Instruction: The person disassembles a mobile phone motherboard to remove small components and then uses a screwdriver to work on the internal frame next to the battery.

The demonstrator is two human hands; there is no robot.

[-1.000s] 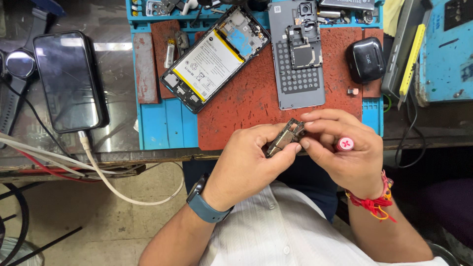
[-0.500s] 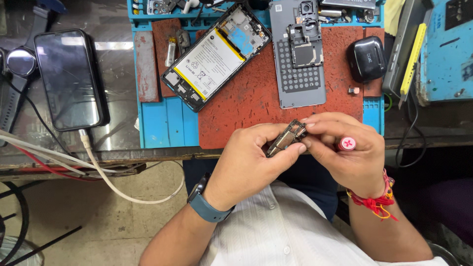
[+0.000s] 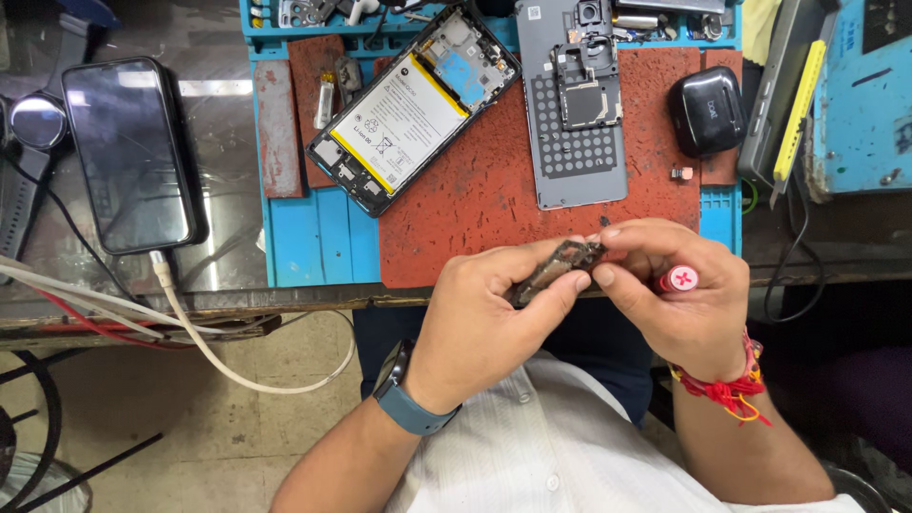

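Note:
My left hand [image 3: 489, 318] pinches a small dark phone part [image 3: 559, 269] just in front of the table edge. My right hand [image 3: 679, 304] touches the part's far end with its fingertips and also holds a tool with a pink round cap [image 3: 681, 278] in its palm. A blue watch sits on my left wrist and red threads circle my right wrist. On the red work mat [image 3: 475, 190] above lie an opened phone with its white battery showing [image 3: 413, 104] and a grey back cover [image 3: 575, 114].
A dark phone [image 3: 128, 152] on a white charging cable [image 3: 209, 351] lies at the left. A black earbud case [image 3: 708, 109] sits at the mat's right, next to a yellow-edged tool [image 3: 793, 114]. A blue tray [image 3: 318, 237] lies under the mat. Small parts crowd the far edge.

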